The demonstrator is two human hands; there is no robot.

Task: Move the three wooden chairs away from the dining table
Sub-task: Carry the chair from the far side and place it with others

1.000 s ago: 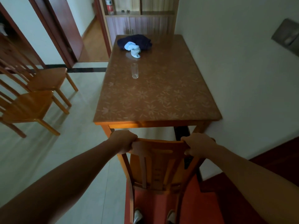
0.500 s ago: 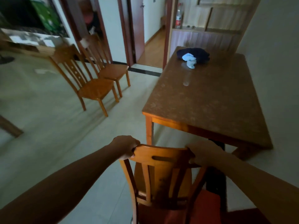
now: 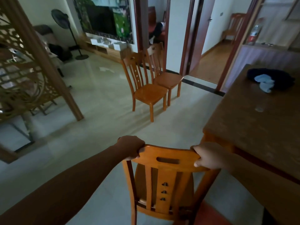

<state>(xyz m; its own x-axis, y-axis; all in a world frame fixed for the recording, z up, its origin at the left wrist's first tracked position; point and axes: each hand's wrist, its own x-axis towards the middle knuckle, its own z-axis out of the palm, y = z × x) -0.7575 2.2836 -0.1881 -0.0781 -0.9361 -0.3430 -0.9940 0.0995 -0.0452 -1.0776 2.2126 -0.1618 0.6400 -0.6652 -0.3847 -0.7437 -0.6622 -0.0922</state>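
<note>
Gripping, left hand: the left end of the held chair's top rail is clasped at lower centre of the frame, fingers curled over the rail's edge.
Gripping, right hand: the right end of the same rail is clasped, fingers wrapped over the top and the thumb pressed on the near face.
Held chair: seen from behind at bottom centre; a slot is cut in the top rail and three small cut-outs run down the middle slat. Its right post lies just beside the surface's near corner; whether its legs are on the floor cannot be told.
Second chair: stood on the floor at centre frame, well apart from the surface, back toward the upper left.
Third chair: stood just beside the second one, behind and to its right, near the doorway.
Dining surface: seen along the right edge of the frame, with a patterned brown top.
Dark cloth: laid on the far end of the surface, at upper right.
Pale cloth: laid on and in front of the dark one.
Floor: pale, glossy tile is spread across the middle of the frame.
Lattice screen: seen at the left edge, framed in wood.
Standing fan: placed at upper left.
Television: mounted at upper centre.
</note>
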